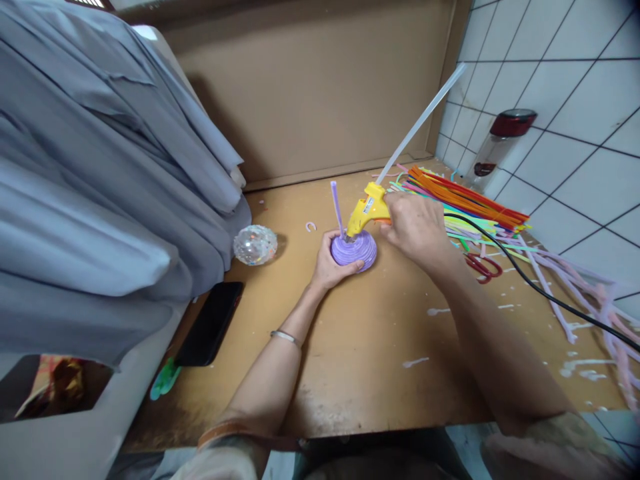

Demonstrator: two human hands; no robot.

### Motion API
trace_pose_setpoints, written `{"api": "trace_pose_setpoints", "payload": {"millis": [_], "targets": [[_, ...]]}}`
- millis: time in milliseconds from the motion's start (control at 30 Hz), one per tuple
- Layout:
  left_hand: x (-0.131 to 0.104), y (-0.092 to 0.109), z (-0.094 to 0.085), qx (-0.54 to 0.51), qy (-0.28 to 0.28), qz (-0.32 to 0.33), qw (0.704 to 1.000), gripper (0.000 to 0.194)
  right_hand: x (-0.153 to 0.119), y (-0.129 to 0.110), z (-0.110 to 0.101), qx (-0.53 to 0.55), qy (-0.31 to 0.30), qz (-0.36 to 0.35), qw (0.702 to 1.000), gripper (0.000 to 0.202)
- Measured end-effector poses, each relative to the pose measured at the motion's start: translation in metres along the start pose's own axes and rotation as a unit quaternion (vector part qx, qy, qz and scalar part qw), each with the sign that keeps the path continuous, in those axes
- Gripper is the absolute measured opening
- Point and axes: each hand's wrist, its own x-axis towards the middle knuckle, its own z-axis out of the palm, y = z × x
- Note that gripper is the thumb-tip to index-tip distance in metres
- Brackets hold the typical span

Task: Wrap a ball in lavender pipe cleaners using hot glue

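My left hand (330, 264) is wrapped round a ball covered in coiled purple pipe cleaner (356, 255), held over the middle of the table. One loose end of the purple strand (337, 203) sticks up from its top. In my right hand (416, 225) is a yellow hot glue gun (367, 211), its nozzle pointing down at the top of the ball. Whether the nozzle touches the strand I cannot tell. A long translucent glue stick (423, 123) juts out of the gun's back, up and to the right.
Left of the ball stand a clear speckled ball (255, 245) and a black phone (210, 325). Colourful pipe cleaners (460, 193), red-handled scissors (483, 267) and a red-lidded bottle (500, 150) are at the right. The gun's black cord (530, 280) crosses there. Grey cloth (110, 167) hangs at the left.
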Motion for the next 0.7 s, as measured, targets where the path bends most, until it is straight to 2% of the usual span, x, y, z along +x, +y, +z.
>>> {"api": "trace_pose_setpoints", "payload": {"millis": [200,433,700], "targets": [[0.001,0.0,0.001,-0.013,0.007,-0.002,1.0,0.084,0.001,0.005,0.007,0.008,0.015,0.013,1.0,0.025],[0.002,-0.002,0.001,-0.035,0.007,-0.007,0.999,0.084,0.01,0.013,0.015,0.045,-0.012,0.056,0.997,0.028],[0.003,-0.008,0.002,-0.061,0.013,-0.001,0.998,0.086,0.027,0.039,0.056,0.111,0.004,0.151,0.982,0.044]]}}
